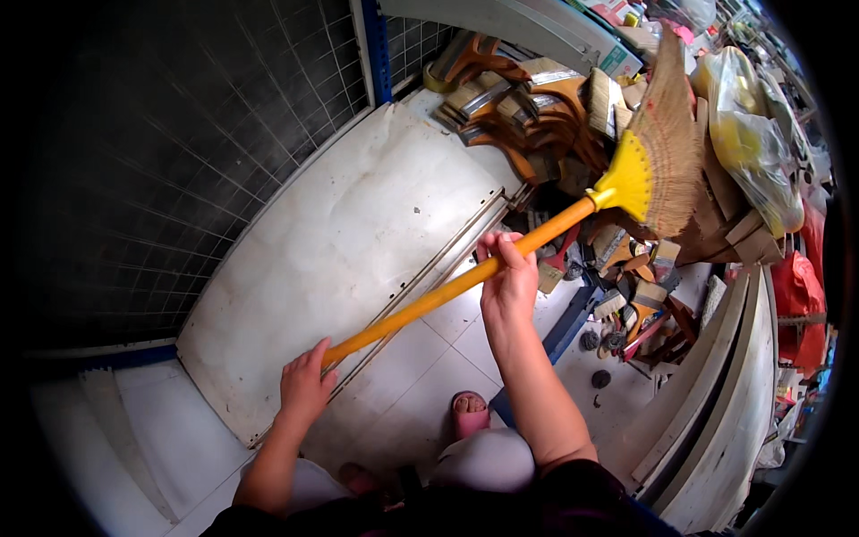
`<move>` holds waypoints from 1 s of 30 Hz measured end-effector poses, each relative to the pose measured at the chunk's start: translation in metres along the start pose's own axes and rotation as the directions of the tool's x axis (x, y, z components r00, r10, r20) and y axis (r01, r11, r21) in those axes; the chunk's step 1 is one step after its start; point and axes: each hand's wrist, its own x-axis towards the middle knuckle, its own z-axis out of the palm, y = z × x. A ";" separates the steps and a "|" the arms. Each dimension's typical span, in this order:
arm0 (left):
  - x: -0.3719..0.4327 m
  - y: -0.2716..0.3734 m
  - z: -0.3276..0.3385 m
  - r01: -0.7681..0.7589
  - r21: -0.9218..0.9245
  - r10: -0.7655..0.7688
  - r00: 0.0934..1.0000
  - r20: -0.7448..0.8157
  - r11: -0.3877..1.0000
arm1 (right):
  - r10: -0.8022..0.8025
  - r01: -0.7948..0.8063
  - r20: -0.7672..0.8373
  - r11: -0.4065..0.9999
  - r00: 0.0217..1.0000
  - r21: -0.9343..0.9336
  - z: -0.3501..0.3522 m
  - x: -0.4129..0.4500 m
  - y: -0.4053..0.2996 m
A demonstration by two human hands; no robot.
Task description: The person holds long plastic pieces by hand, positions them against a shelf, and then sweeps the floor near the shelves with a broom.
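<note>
Both hands hold a broom by its orange handle [429, 302], which slants up to the right across the view. My left hand [305, 379] grips the lower end of the handle. Farther up, my right hand [510, 275] supports the shaft with the thumb on top and fingers curled beneath. At the far end a yellow plastic collar [627, 178] binds the spread straw bristles [671, 148], which are raised in front of a heap of paint brushes. Below the handle lies a dusty white metal shelf panel [349, 235].
Wooden-handled paint brushes [530, 107] pile up at the shelf's far end, more brushes [644, 302] on the tiled floor [429, 362]. A black wire-grid panel [221, 148] borders the left. Clear plastic bags [751, 141], a red bag [798, 288] and pale curved panels [718, 403] crowd the right.
</note>
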 end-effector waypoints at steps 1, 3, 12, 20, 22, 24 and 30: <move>-0.003 0.001 0.002 0.008 -0.019 -0.008 1.000 -0.006 1.000 | -0.002 0.002 0.014 1.000 1.000 0.008 0.003 -0.003 -0.001; -0.012 -0.002 0.009 0.058 -0.028 -0.058 0.998 -0.007 0.998 | 0.007 -0.008 0.028 1.000 1.000 0.018 0.009 -0.009 -0.003; -0.045 0.006 0.032 0.279 0.014 -0.278 0.960 -0.024 0.960 | 0.187 -0.183 -0.122 0.982 0.975 0.046 0.007 -0.038 0.005; -0.078 -0.001 0.040 0.386 0.048 -0.389 0.920 0.055 0.921 | 0.192 -0.207 -0.247 0.978 0.950 -0.034 -0.023 -0.041 0.033; -0.084 -0.005 0.049 0.363 0.041 -0.365 0.929 0.066 0.931 | 0.173 -0.197 -0.286 0.979 0.942 -0.056 -0.037 -0.044 0.038; -0.089 -0.005 0.045 0.392 0.069 -0.398 0.910 0.119 0.917 | 0.185 -0.216 -0.355 0.975 0.916 -0.048 -0.045 -0.049 0.038; -0.128 0.046 -0.022 0.450 -0.093 -0.387 0.842 0.376 0.888 | 0.143 -0.249 -0.369 0.933 0.918 -0.259 -0.058 -0.060 0.001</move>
